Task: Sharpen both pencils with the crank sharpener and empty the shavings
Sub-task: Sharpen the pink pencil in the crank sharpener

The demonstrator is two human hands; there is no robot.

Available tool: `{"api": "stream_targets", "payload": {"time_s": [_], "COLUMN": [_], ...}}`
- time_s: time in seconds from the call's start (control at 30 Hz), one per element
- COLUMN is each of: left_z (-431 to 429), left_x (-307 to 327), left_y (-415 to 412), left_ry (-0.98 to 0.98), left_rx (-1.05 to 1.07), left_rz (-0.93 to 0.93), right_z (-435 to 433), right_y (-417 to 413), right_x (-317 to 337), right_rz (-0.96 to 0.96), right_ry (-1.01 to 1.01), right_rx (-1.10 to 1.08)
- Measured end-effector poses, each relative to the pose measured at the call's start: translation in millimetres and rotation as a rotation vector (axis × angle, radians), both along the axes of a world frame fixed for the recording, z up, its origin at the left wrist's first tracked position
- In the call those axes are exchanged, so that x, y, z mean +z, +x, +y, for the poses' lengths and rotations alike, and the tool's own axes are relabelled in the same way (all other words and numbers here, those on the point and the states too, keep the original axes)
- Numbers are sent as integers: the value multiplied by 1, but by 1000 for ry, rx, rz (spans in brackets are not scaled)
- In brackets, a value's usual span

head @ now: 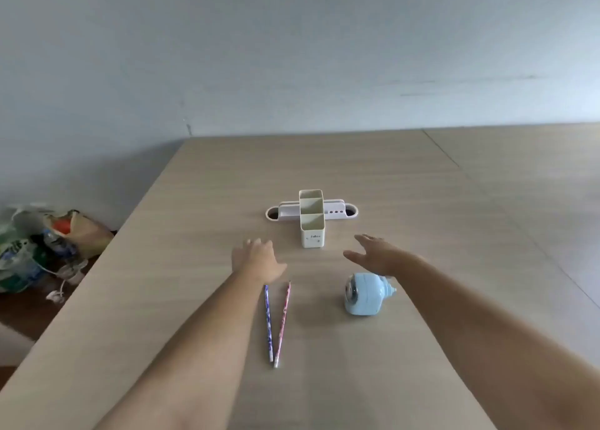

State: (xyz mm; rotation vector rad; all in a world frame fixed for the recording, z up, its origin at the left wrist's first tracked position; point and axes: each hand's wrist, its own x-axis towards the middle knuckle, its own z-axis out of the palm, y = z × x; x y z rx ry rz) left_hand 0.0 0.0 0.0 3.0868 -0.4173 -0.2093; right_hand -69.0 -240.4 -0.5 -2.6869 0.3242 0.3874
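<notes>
Two pencils lie side by side on the wooden table (357, 170), tips pointing away from me: a blue patterned pencil (268, 324) on the left and a red patterned pencil (282, 324) on the right. A light blue crank sharpener (365, 295) stands to their right. My left hand (258, 259) hovers just beyond the pencil tips, fingers apart, holding nothing. My right hand (378, 254) is spread flat just beyond the sharpener and above it, also holding nothing.
A cream pen holder (311, 218) with three compartments stands past my hands, over a flat white organizer tray (344, 214). Bags and clutter (42, 244) sit on the floor left of the table. A wall rises behind the table's far edge.
</notes>
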Motion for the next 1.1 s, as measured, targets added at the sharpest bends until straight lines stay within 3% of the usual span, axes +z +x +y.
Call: {"api": "stream_targets", "payload": {"time_s": [0.2,0.37,0.57,0.7,0.83,0.9,0.97,1.1], "left_z": [-2,-9,-18,-27,-39,-38,-30,-6], "left_x": [-66,-97,-107,-93,-73,-62,-54,-47], "left_y": [-28,-39,-45,-47,-35,-28,-22,-12], "left_ry": [96,198,180,-29,-558,-729,-699,-455], "left_rx": [-76,-117,-131,-4,227,288,214,-85], "left_rz": [109,107,123,199,431,554,573,478], "right_z": [5,4,5,6,6,7,7,4], "right_y": [-25,-25,-28,-28,-30,-30,-29,-28], "right_x": [-47,-62,-73,-72,-69,-67,-65,-59], "right_rz": [123,28,-73,-66,-56,-47,-28,48], "right_ry": [15,-87,-116,-115,-130,-129,-118,-70], "right_rx": [107,157,148,150,154,148,137,79]}}
